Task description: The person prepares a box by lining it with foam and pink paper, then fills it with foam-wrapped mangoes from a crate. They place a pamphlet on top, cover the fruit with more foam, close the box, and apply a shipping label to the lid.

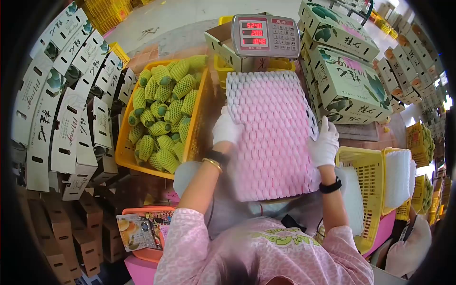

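Between my two white-gloved hands lies a pink and white foam net sheet (270,137), spread over something on the scale. My left hand (227,128) is at the sheet's left edge, its fingers partly hidden by the edge. My right hand (325,144) rests against the right edge, with fingers pointing up and some apart. Behind the sheet stands a scale display (265,36) with lit red digits. To the left, an orange crate (121,148) holds several fruits (164,102) in yellow-green foam nets.
Green printed cartons (349,83) are stacked at the right rear. White cartons (66,133) line the left side. A yellow basket (371,173) with white foam sleeves stands at the right. An orange tray (142,251) with printed packets is at the lower left.
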{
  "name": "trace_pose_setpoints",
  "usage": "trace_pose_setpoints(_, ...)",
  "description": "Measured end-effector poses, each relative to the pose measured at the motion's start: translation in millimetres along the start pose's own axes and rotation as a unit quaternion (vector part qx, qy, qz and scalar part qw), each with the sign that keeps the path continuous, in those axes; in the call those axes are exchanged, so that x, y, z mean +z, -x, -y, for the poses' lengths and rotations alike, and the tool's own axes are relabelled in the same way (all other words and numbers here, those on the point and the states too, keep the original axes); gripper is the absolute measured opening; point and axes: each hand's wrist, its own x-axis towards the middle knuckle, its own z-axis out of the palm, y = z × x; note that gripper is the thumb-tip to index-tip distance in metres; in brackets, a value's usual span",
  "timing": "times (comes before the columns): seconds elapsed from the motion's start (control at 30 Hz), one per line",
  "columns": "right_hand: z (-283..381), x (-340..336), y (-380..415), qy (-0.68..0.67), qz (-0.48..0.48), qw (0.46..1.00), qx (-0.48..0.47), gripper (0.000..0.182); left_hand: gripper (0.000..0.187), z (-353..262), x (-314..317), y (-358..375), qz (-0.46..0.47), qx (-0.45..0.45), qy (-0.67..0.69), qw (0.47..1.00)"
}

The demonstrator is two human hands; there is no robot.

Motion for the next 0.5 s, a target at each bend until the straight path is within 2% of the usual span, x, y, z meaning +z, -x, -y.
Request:
trace_pose_setpoints(0.03,21.5,-25.7,-0.8,-0.063,0.031,0.997,-0.038,0.065,0.069,6.1,10.3,-3.4,-0.043,0.012,-0.054,0.998)
trace_pose_setpoints(0.07,37.4,-26.8,5.9,-0.087,0.071,0.982,-0.152,0.064,0.069,6.7,12.9,-6.4,-0.04,0.01,-0.056,0.998)
trace_pose_setpoints(0.1,53.1,-26.7,15.9,-0.112,0.109,0.952,-0.263,0.064,0.066,5.6,13.8,-11.5,-0.116,0.073,-0.082,0.987)
trace_pose_setpoints(0.13,74.0,-20.9,29.6,-0.092,0.105,0.928,-0.346,0.056,0.064,3.8,15.0,-17.9,-0.191,0.138,-0.106,0.966)
trace_pose_setpoints(0.17,91.6,-10.5,44.6,-0.07,0.101,0.896,-0.427,0.049,0.064,2.8,21.8,-28.0,-0.19,0.137,-0.105,0.966)
trace_pose_setpoints(0.23,109.3,15.8,67.5,-0.014,0.155,0.854,-0.496,0.048,0.054,0.1,42.2,-59.2,-0.197,0.229,-0.084,0.949)
trace_pose_setpoints(0.27,108.5,17.9,71.7,-0.014,0.154,0.854,-0.496,0.048,0.049,-3.4,45.3,-72.2,-0.202,0.274,-0.074,0.937)
trace_pose_setpoints(0.3,106.5,19.9,73.5,-0.047,0.201,0.864,-0.459,0.05,0.052,-26.5,21.7,-67.8,0.081,0.083,-0.044,0.992)
trace_pose_setpoints(0.33,103.0,22.9,76.0,-0.077,0.247,0.87,-0.42,0.051,0.059,-27.8,29.5,-74.0,0.122,-0.015,0.055,0.991)
trace_pose_setpoints(0.4,98.1,42.1,85.1,-0.078,0.257,0.879,-0.394,0.055,0.064,-9.1,71.6,-88.2,-0.019,0.06,0.052,0.997)
trace_pose_setpoints(0.47,112.4,36.8,84.8,0.028,0.331,0.873,-0.356,0.056,0.067,-4.5,87.3,-87.2,-0.043,0.047,0.065,0.996)
trace_pose_setpoints(0.5,125.4,27.6,77.0,0.043,0.41,0.857,-0.31,0.059,0.07,-4.1,90.8,-86.5,-0.067,0.036,0.075,0.994)
